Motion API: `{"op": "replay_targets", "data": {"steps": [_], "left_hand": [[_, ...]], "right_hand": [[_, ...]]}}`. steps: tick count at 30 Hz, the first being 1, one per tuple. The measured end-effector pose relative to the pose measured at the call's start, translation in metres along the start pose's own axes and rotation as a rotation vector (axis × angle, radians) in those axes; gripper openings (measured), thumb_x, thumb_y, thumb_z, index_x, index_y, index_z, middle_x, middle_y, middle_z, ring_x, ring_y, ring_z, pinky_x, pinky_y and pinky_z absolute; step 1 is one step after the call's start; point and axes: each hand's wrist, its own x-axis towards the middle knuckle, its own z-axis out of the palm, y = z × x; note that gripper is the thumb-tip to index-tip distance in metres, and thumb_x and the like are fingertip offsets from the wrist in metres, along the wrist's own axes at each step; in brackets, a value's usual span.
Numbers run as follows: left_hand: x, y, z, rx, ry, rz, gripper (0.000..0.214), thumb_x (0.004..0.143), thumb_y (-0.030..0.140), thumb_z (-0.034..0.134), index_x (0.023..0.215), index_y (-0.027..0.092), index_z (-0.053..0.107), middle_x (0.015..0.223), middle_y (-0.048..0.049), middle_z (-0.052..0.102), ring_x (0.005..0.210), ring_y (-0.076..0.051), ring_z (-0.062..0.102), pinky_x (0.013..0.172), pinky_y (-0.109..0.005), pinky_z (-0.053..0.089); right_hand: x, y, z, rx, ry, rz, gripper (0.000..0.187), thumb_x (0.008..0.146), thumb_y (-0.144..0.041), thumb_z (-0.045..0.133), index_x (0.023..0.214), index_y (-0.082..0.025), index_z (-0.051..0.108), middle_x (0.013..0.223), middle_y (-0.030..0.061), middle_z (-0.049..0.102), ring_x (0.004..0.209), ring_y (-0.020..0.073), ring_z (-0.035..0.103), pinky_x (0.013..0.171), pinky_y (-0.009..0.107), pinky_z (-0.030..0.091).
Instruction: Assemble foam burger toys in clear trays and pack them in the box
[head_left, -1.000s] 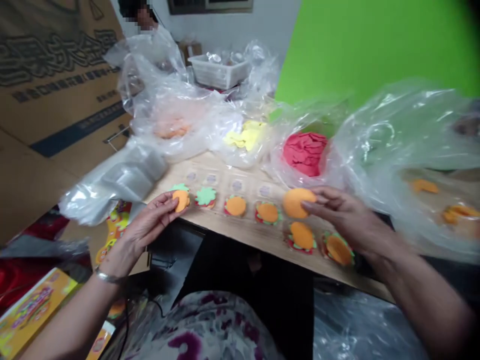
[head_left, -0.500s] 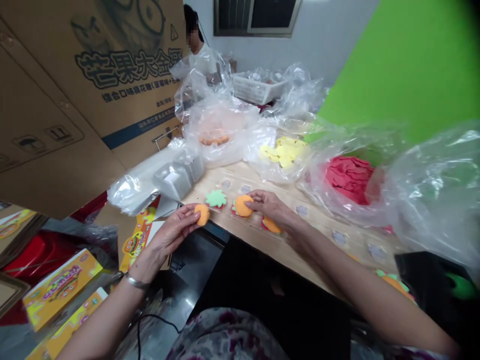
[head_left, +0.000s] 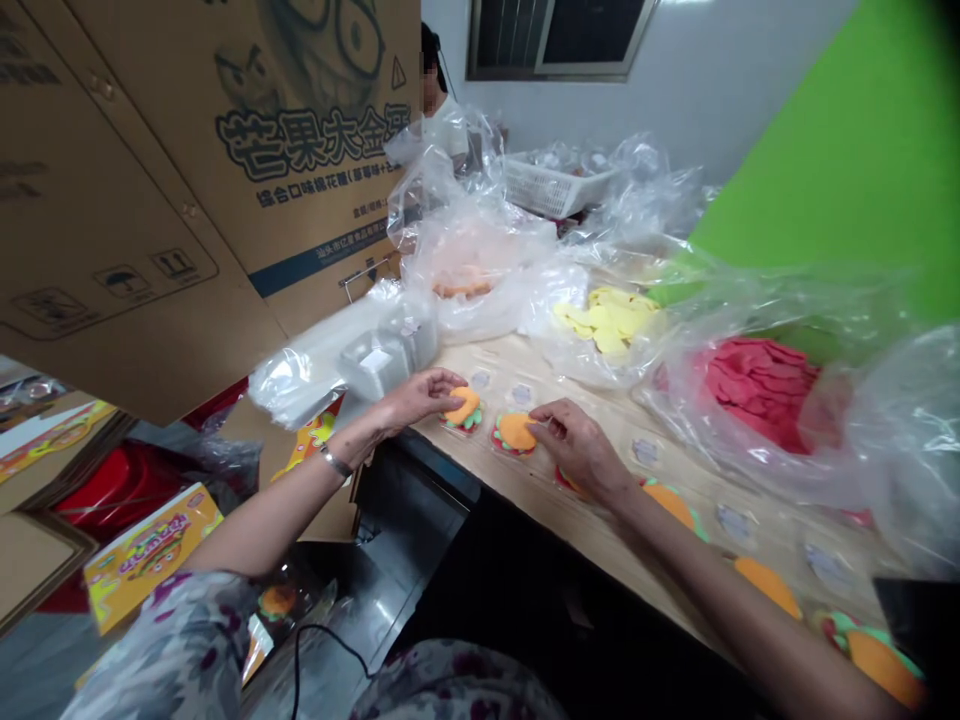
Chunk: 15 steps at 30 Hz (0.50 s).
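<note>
My left hand [head_left: 424, 398] is at the left end of a row of burger-like stacks, thumb and fingers closed on the edge of an orange bun-shaped piece [head_left: 463, 404]. That piece lies over a green frilly layer, with red beneath. To its right, my right hand [head_left: 581, 445] has its fingertips pinched at the right edge of another orange bun-shaped piece [head_left: 514, 431], which sits on green and red layers. Both stacks rest in clear plastic trays on the wooden table [head_left: 517, 495]. Under my right hand, a further stack is mostly hidden.
Behind the trays stand clear bags with yellow pieces [head_left: 611, 318], red pieces [head_left: 761, 390] and orange pieces [head_left: 461, 288]. Clear plastic boxes [head_left: 375, 365] lie at the left. A large cardboard box [head_left: 315, 230] rises there. A person [head_left: 442, 120] is behind it.
My left hand has brought its orange piece from the table's front edge onto the green-topped stack. My right hand remains at its orange piece. The view has turned left.
</note>
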Motion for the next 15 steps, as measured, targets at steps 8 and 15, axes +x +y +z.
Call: {"op": "replay_targets", "data": {"steps": [8, 15], "left_hand": [[0.013, 0.000, 0.005, 0.355, -0.005, 0.043, 0.037, 0.069, 0.034, 0.069, 0.097, 0.013, 0.060, 0.064, 0.0055, 0.047, 0.058, -0.008, 0.042, 0.055, -0.021, 0.033], [0.004, 0.007, 0.007, -0.017, -0.107, 0.029, 0.043, 0.068, 0.036, 0.073, 0.102, 0.014, 0.057, 0.084, -0.0022, 0.061, 0.076, -0.011, 0.057, 0.072, -0.025, 0.042]], "right_hand": [[0.001, -0.018, -0.009, 0.018, -0.112, 0.004, 0.014, 0.082, -0.022, 0.050, 0.080, -0.019, 0.063, 0.080, 0.0049, 0.065, 0.072, 0.0166, 0.059, 0.069, 0.030, 0.047], [0.037, -0.038, 0.016, 0.517, -0.239, 0.245, 0.045, 0.071, -0.032, 0.066, 0.112, -0.019, 0.054, 0.100, 0.0070, 0.068, 0.079, 0.0161, 0.062, 0.072, 0.031, 0.049]]}}
